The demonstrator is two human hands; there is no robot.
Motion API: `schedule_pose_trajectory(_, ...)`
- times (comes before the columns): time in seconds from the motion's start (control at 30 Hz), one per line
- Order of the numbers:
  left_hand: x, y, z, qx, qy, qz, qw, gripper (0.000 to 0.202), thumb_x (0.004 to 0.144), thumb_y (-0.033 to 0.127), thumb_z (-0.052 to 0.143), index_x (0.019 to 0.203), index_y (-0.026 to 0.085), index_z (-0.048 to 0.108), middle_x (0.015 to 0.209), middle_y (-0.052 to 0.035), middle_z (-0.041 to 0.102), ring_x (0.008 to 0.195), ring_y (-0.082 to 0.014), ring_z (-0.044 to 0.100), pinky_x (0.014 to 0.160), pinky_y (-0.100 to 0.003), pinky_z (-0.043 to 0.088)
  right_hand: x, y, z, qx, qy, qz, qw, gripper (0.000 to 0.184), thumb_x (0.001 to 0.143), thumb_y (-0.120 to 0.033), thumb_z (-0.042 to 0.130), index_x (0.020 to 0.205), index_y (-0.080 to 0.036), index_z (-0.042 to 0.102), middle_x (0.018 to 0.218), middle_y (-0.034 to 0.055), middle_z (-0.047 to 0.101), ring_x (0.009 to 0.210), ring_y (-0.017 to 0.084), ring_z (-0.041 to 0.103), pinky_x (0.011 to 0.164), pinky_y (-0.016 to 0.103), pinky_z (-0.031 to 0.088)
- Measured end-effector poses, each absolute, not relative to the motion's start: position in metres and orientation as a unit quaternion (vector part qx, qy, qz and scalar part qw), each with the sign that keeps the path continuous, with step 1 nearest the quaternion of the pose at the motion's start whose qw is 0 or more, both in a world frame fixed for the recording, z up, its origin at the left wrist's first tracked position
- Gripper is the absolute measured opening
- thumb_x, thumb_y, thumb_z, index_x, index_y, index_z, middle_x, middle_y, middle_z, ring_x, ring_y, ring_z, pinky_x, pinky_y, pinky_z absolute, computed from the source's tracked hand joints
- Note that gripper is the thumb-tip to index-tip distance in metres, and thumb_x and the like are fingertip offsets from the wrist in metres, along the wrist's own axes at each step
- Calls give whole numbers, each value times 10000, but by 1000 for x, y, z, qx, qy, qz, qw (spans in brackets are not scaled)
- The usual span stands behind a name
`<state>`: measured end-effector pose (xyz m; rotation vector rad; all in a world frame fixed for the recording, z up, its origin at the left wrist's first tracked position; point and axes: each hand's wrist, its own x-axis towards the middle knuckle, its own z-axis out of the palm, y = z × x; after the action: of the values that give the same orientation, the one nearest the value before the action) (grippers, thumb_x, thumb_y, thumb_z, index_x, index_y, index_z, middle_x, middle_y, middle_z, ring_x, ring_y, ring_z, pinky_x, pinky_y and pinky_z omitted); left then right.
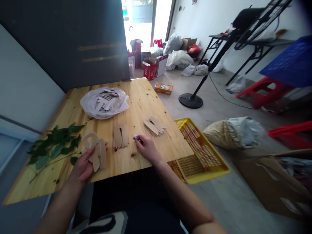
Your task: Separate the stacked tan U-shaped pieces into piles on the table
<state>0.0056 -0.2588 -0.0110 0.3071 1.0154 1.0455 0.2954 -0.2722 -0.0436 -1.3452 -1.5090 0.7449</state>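
Table (138,104), cardboard cutouts (97,152) in left grip (83,165)

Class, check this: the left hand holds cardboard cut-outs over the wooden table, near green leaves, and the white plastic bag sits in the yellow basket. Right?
No: the head view shows the white plastic bag on the wooden table, not in the yellow basket, which stands by the table's edge.

Daylight floods through the far glass doorway (137,22), blowing it out to white, while the dark wall panel (63,45) at far left stays dim; wide-angle distortion bends the edges, and the right hand (146,149) casts only faint shadow
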Motion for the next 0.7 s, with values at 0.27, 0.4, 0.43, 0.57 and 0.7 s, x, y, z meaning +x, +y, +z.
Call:
schedule_pose_trajectory(0.27, 10, -264, -4, 125, 456, 484, 736, 540, 1037, 106, 384, 1553, 242, 465, 1097, -109, 810, 962, -223, 788, 830, -300, 650, 295, -273, -43, -546, -631, 290, 469, 238, 983, -310, 530, 772, -209, 576, 765, 20, 612, 742, 165, 579, 696, 283, 414)
schedule_pose_trajectory(0.4, 16, -265, 1, 128, 478, 485, 721, 546, 1037, 97, 361, 1564, 215, 446, 1035, -114, 819, 901, -213, 797, 799, -277, 650, 295, -272, -45, -543, -632, 292, 469, 218, 981, -304, 526, 792, -211, 585, 789, 24, 620, 758, 167, 583, 706, 285, 418)
schedule_pose_trajectory(0.43, 16, -265, 1, 128, 480, 486, 719, 542, 1037, 98, 360, 1561, 203, 448, 1037, -118, 818, 900, -215, 797, 798, -277, 650, 295, -272, -45, -544, -632, 293, 467, 216, 979, -303, 527, 792, -212, 583, 789, 23, 618, 758, 166, 583, 707, 283, 419)
schedule_pose_trajectory(0.57, 11, -262, -4, 128, 469, 485, 727, 507, 1039, 98, 360, 1514, 196, 508, 1083, -117, 811, 918, -221, 795, 809, -290, 652, 296, -273, -43, -541, -634, 296, 467, 219, 981, -301, 524, 787, -213, 575, 774, 14, 604, 741, 160, 571, 703, 280, 418)
schedule_pose_trajectory(0.7, 2, -259, -14, 133, 442, 482, 745, 503, 1019, 68, 376, 1475, 189, 553, 1119, -126, 802, 959, -233, 787, 845, -302, 645, 296, -273, -41, -537, -637, 296, 467, 236, 986, -294, 514, 766, -216, 550, 756, 6, 585, 729, 157, 560, 695, 278, 410)
